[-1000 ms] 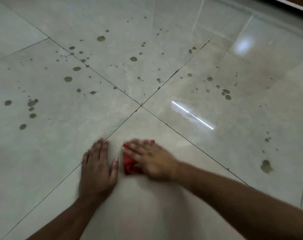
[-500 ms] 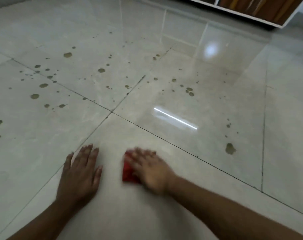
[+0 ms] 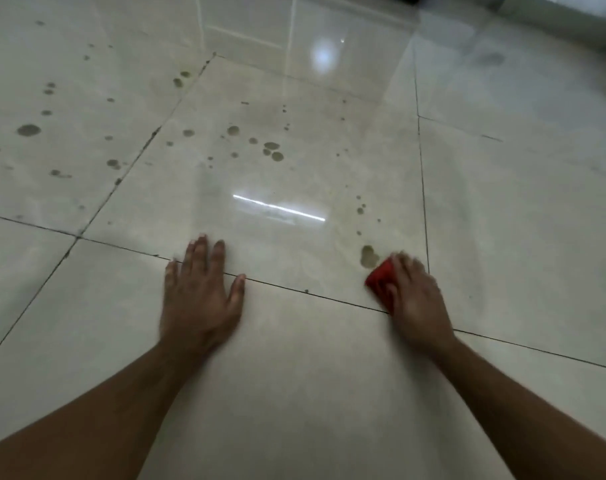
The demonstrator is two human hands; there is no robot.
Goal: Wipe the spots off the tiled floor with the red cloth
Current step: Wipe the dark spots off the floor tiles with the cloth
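My right hand point(image 3: 414, 299) lies flat on the red cloth point(image 3: 381, 280) and presses it to the glossy tiled floor point(image 3: 294, 358); only the cloth's left part shows past my fingers. A large brownish spot point(image 3: 368, 256) lies just left of the cloth's far edge, touching or nearly touching it. Small spots point(image 3: 360, 206) trail away beyond it. A cluster of spots point(image 3: 272, 150) sits farther off in the same tile, and more spots point(image 3: 28, 130) dot the tiles at far left. My left hand point(image 3: 199, 296) rests flat on the floor, fingers spread, holding nothing.
Dark grout lines cross the floor; one point(image 3: 312, 295) runs under both hands. A bright strip of reflected light point(image 3: 279, 207) lies on the tile ahead. A pale wall base point(image 3: 554, 15) runs along the far right.
My right hand has slid the red cloth to the right, up to the large spot. My left hand has shifted onto the grout line. The view has swung to the right.
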